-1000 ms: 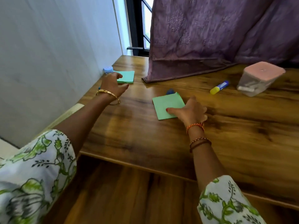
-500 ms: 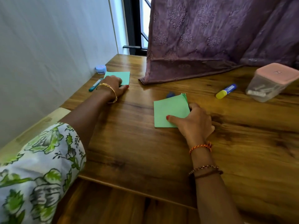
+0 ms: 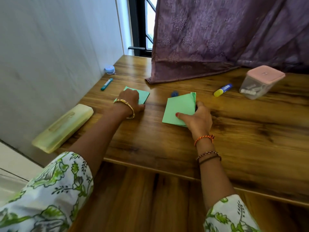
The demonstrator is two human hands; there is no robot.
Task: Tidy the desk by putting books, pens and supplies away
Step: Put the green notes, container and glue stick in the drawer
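Observation:
Two green sticky-note pads lie on the wooden desk (image 3: 167,148). My left hand (image 3: 131,102) rests flat on the left pad (image 3: 143,97), covering most of it. My right hand (image 3: 197,118) grips the right pad (image 3: 178,108) by its near right corner, thumb on top, with the far edge lifted and its sheets fanned. A teal pen (image 3: 106,84) lies by the wall. A yellow-capped blue glue stick (image 3: 223,89) lies to the right. A small blue item (image 3: 174,94) sits behind the right pad, partly hidden.
A pale yellow pencil case (image 3: 62,128) lies along the wall at the left. A small blue-lidded jar (image 3: 109,69) stands in the corner. A clear box with a pink lid (image 3: 260,82) stands at the right. A purple curtain (image 3: 217,39) drapes onto the desk's back.
My left hand has slid the left pad toward me, away from the jar and pen. My right hand has closed on the right pad and lifted its far edge. The view has tilted, showing the pencil case.

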